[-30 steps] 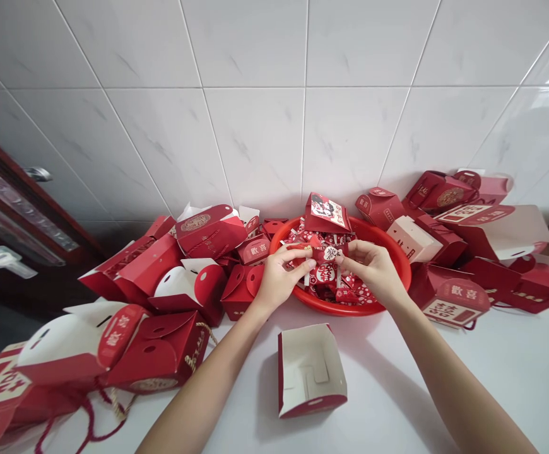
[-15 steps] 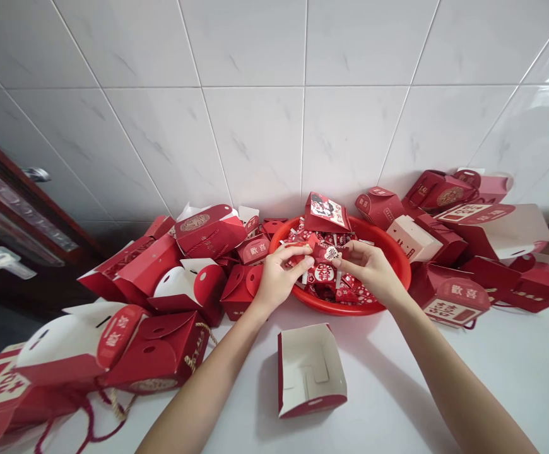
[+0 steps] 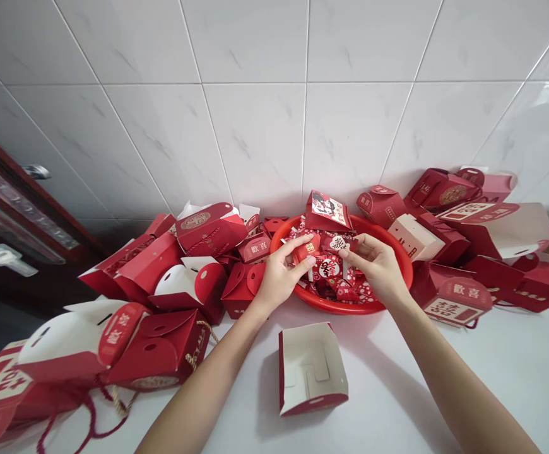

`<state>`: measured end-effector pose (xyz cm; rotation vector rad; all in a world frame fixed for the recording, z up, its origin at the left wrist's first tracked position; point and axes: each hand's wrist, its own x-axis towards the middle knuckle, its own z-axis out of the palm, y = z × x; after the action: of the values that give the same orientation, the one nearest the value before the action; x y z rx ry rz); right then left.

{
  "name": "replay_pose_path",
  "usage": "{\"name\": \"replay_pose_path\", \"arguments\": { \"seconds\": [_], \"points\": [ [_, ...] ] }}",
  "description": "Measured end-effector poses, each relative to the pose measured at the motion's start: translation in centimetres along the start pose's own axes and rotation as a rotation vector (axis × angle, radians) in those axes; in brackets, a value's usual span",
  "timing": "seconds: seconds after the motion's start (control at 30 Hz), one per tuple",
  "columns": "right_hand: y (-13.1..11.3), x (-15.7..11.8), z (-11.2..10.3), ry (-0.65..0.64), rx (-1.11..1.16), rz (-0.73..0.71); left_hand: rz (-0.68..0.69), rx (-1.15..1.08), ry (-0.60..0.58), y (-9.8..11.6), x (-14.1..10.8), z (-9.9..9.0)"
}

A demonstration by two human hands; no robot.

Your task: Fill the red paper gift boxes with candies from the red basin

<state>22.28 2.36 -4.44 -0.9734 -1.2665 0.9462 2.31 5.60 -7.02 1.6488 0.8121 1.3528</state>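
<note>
Both hands are over a red plastic basin filled with wrapped candies. My left hand pinches a bright red candy with a gold character between thumb and fingers. My right hand grips the edge of a dark red wrapped candy with black characters on a white patch. In front of the basin, an open red box with a white inside stands on the white table. A small red box with a printed picture rests on the basin's back edge.
Red gift boxes crowd the left side, some with open flaps and cord handles. More boxes are piled on the right. A tiled wall rises behind the table. A dark red door frame stands at far left.
My hands have moved slightly apart, and the two candies in them are now separated. The right hand has turned its candy more toward the camera. The boxes have stayed in place.
</note>
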Motion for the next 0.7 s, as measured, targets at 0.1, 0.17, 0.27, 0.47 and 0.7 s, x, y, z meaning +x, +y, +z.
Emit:
{"name": "replay_pose_path", "arguments": {
  "seconds": [0.1, 0.17, 0.27, 0.47, 0.7],
  "points": [
    [0.12, -0.01, 0.02, -0.006, 0.007, 0.01, -0.005, -0.029, 0.004, -0.14, 0.0, 0.05],
    [0.24, -0.03, 0.04, -0.013, 0.01, 0.03, -0.011, -0.024, 0.006, -0.29, -0.04, 0.12],
    [0.35, -0.05, 0.04, -0.032, 0.009, 0.048, -0.009, -0.016, -0.009, -0.43, -0.12, 0.22],
    [0.31, 0.02, -0.09, -0.012, 0.015, 0.086, 0.104, 0.012, 0.058, -0.11, -0.04, 0.3],
    [0.15, -0.14, 0.25, -0.09, -0.064, 0.094, 0.061, 0.055, 0.032, -0.05, -0.12, 0.27]
  ]
}}
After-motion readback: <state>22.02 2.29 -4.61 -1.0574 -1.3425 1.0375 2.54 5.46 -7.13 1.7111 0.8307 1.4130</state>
